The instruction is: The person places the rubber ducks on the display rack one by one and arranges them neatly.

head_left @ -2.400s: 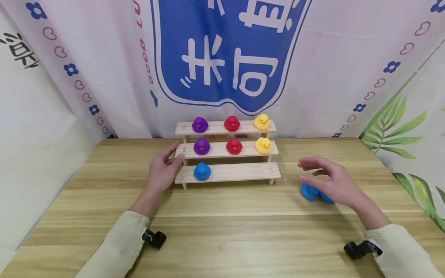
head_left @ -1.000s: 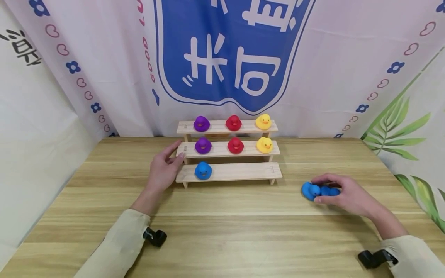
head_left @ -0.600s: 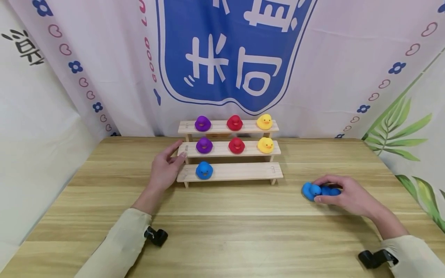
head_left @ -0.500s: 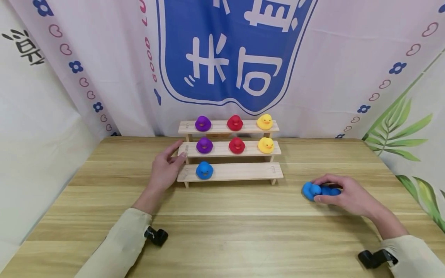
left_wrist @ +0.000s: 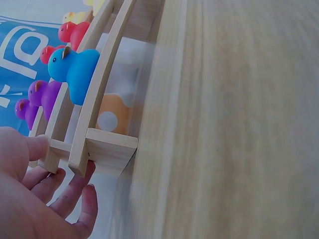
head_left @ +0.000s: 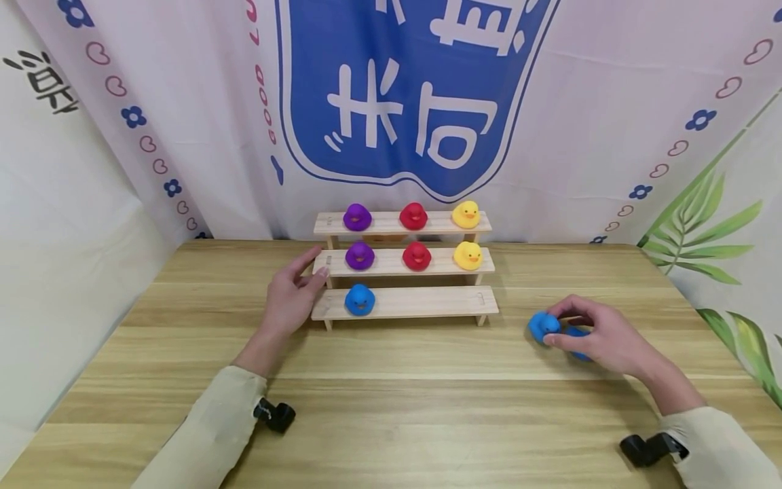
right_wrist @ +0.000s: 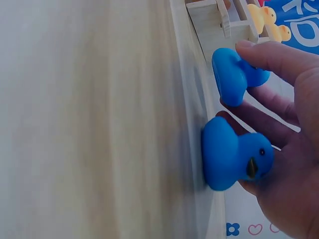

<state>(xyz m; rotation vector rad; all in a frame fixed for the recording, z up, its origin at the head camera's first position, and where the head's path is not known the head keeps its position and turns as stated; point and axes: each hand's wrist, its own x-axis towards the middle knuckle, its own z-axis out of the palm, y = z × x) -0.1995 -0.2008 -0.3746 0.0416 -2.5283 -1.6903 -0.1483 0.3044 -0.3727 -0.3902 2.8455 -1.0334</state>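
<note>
My left hand (head_left: 290,295) holds the left end of a three-step wooden display stand (head_left: 427,302); in the left wrist view its thumb lies on a step and the fingers reach round the end. At the right, my right hand (head_left: 601,336) pinches a blue rubber duck (head_left: 542,327) between thumb and fingers. The right wrist view shows this blue duck (right_wrist: 230,74) slightly off the table. A second blue duck (right_wrist: 219,154) sits on the table by the palm, partly hidden in the head view. Another blue duck (head_left: 360,300) sits at the left of the bottom step.
Purple ducks (head_left: 360,256), red ducks (head_left: 417,256) and yellow ducks (head_left: 468,255) stand in pairs on the middle and top steps. Bare wood shows right of the blue duck on the bottom step. A printed curtain (head_left: 550,136) hangs behind the wooden table (head_left: 391,421).
My right hand came down over the two blue ducks, took hold of one and has just raised it slightly up and left, apart from the other. My left hand stays on the stand.
</note>
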